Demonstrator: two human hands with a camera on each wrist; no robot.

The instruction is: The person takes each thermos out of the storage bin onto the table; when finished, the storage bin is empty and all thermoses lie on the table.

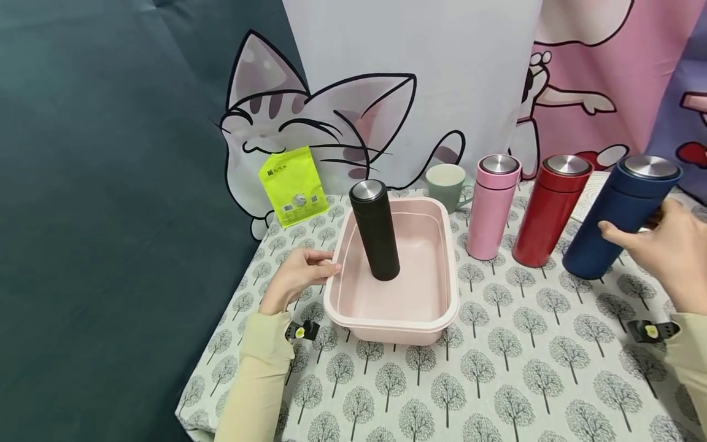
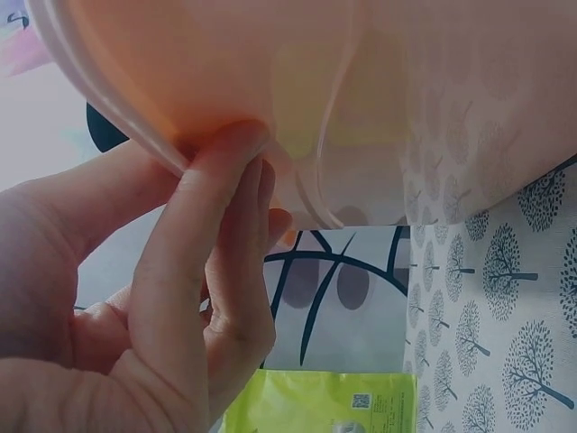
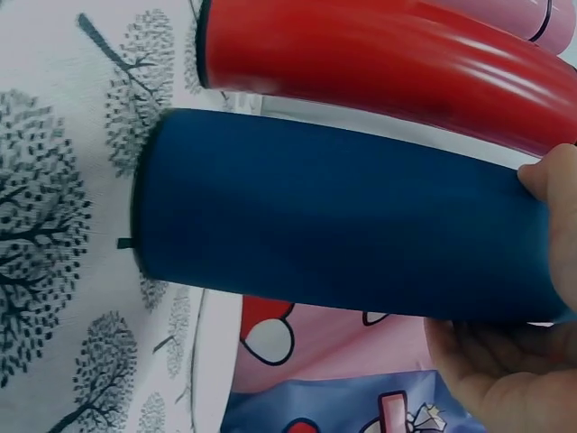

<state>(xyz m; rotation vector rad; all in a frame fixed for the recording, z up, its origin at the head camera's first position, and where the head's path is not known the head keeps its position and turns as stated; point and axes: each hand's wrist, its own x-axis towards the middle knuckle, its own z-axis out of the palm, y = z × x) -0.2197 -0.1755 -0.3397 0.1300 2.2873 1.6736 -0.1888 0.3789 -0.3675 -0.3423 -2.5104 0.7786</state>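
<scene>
My left hand (image 1: pixel 300 274) pinches the left rim of a pink plastic basin (image 1: pixel 394 322), thumb inside and fingers beneath the edge in the left wrist view. Inside the basin stands a black thermos (image 1: pixel 377 236) with a silver lid top. At the right, my right hand (image 1: pixel 671 245) grips a dark blue thermos (image 1: pixel 613 224) around its upper body. The right wrist view shows this blue thermos (image 3: pixel 343 221) between thumb and fingers, its base close to the tablecloth; whether it touches I cannot tell. A red thermos (image 1: pixel 552 212) and a pink thermos (image 1: pixel 493 209) stand upright to its left.
A green mug (image 1: pixel 444 184) stands behind the basin's back right corner. The bright yellow-green packet (image 1: pixel 295 187) leans against the cat-print backdrop at the back left. A tree-patterned cloth (image 1: pixel 486 368) covers the table, whose left edge runs beside my left forearm.
</scene>
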